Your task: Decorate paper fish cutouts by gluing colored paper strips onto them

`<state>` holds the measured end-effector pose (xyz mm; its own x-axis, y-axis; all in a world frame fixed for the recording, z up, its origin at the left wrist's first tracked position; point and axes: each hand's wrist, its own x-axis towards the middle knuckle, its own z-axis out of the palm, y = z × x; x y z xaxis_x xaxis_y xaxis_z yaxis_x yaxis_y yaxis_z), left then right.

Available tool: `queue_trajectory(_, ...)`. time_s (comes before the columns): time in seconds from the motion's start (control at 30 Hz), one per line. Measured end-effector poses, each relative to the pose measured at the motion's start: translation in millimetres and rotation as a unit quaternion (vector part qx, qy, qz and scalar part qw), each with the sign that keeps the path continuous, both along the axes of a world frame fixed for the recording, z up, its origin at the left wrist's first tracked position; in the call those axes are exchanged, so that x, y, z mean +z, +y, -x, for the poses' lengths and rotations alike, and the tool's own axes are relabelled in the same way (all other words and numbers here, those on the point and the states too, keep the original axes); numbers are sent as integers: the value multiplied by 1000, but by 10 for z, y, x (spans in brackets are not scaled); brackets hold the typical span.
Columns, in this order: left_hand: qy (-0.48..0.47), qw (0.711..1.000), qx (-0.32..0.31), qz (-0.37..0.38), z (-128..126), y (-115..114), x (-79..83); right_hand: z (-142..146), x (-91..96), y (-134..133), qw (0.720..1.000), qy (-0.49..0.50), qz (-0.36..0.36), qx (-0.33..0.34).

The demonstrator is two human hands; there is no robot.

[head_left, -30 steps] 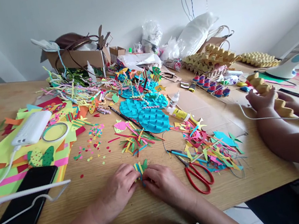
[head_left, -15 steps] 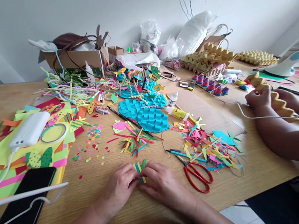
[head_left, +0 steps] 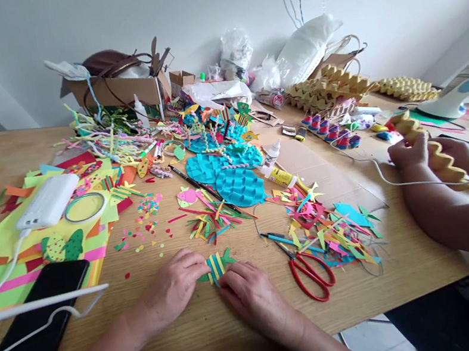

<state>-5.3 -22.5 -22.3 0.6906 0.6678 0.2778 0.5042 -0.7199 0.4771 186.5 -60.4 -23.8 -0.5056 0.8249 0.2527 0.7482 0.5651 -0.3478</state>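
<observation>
A small green paper fish point(head_left: 216, 264) with yellow and blue strips lies flat on the wooden table point(head_left: 190, 334) near its front edge. My left hand point(head_left: 173, 286) rests beside it, fingertips touching its left side, fingers curled. My right hand point(head_left: 251, 296) presses on its lower right edge with bent fingers. Red-handled scissors point(head_left: 308, 271) lie just right of my right hand. A heap of coloured paper strips point(head_left: 210, 219) sits behind the fish.
Another person's hands point(head_left: 412, 153) at the right hold a yellow egg-carton piece point(head_left: 438, 160). A black phone point(head_left: 30, 332), white power bank point(head_left: 48, 201), coloured paper sheets, blue woven discs point(head_left: 239, 187), a glue bottle point(head_left: 278, 177), paper scraps point(head_left: 329, 225) and a cardboard box point(head_left: 119, 90) crowd the table.
My hands have drawn slightly apart and back, uncovering more of the paper fish, which now lies flat between them. The other person's hands shifted a little on the carton piece.
</observation>
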Motion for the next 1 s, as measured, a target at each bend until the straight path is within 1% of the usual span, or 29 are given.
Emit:
queue_trajectory(0.1, 55, 996, -37, -53, 64, -17, -22, 8, -28, -17, 1000, 0, 2, -5)
queue_trajectory(0.2, 78, 987, -67, -127, 90, -49, -88, 2, -48, -24, 1000, -3, -4, -10)
queue_trajectory(0.3, 83, 977, -77, -180, 96, -66, -130, -7, -54, -26, 1000, -4, -10, -15)
queue_trajectory(0.4, 79, 972, -77, -209, 91, -72, -119, -8, -51, -24, 1000, -7, -17, -17)
queue_trajectory(0.53, 81, 969, -77, -221, 76, -73, -95, -7, -47, -16, 999, -4, -25, -21)
queue_trajectory(0.7, 73, 967, -82, -230, 67, -58, -104, -14, -47, -6, 999, 3, -23, -23)
queue_trajectory(1.0, 70, 970, -92, -215, 87, -57, -90, 9, -69, -9, 999, -3, -21, -25)
